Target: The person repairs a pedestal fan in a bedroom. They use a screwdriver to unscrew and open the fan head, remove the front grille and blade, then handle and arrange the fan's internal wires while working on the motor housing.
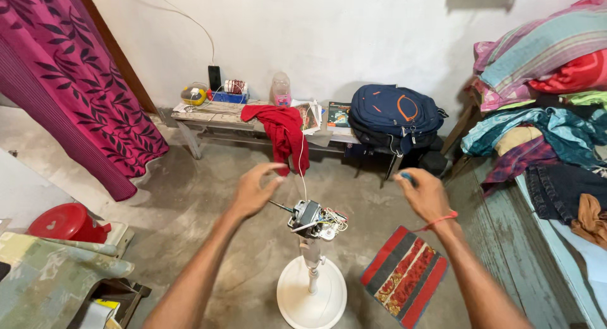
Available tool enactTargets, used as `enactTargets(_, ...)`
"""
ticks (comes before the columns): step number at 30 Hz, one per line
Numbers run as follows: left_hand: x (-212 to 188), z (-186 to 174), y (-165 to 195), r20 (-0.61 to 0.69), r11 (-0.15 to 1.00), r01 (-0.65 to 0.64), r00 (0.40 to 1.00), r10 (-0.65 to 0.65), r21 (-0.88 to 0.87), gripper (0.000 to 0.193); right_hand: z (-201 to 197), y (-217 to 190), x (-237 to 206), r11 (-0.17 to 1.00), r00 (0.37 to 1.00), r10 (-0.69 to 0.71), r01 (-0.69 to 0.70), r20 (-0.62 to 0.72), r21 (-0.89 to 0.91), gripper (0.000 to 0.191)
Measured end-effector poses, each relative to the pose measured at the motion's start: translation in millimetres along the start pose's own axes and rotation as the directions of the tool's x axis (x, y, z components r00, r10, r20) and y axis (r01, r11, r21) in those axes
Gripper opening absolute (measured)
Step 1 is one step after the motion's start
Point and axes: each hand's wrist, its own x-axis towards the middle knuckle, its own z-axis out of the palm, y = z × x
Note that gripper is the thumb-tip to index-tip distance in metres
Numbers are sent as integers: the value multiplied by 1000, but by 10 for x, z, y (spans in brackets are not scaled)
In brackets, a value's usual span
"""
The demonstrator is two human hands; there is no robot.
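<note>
Head view looks down on a bare fan motor (308, 213) with loose wires, set atop a white stand (311, 290) on the concrete floor. Just left of the motor, the left hand (253, 188) hovers with its fingers (273, 169) curled loosely and released, gripping nothing, near the thin shaft that juts from the motor. Right of the motor and farther off, the right hand (425, 194) has its fingers clenched on a small blue-tipped tool (406, 176). Below that hand, right of the stand, lies a red striped mat (404, 275). Beyond the motor, a red cloth (281, 133) hangs from the low tabletop (208, 113), with a blue backpack (393, 117) to its right.
</note>
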Motion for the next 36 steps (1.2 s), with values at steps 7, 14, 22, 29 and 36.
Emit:
enactTargets(7, -894, -1358, -767, -571, 918, 368, 726, -384, -149, 36, -1186, 1135, -412, 858, 803, 361, -486, -475, -169, 39)
enactTargets(14, -568, -920, -651, -612, 931, 301, 702, -363, -208, 33, -599, 765, -160, 879, 795, 440, -475, -417, 21, 36)
enactTargets(22, 95, 605, 152, -142, 976, 89, 983, -119, -198, 38, 641, -817, 34, 983, 990, -108, 93, 94, 156, 20)
enactTargets(29, -543, 544, 210, -34, 980, -77, 996, 84, 183, 52, 246, -903, -317, 945, 961, -268, 275, -67, 177, 15)
enactTargets(36, -905, 521, -40, 71, 962, 64, 994, -86, 265, 97, -70, -594, -758, 866, 975, 219, -185, -21, 465, 19)
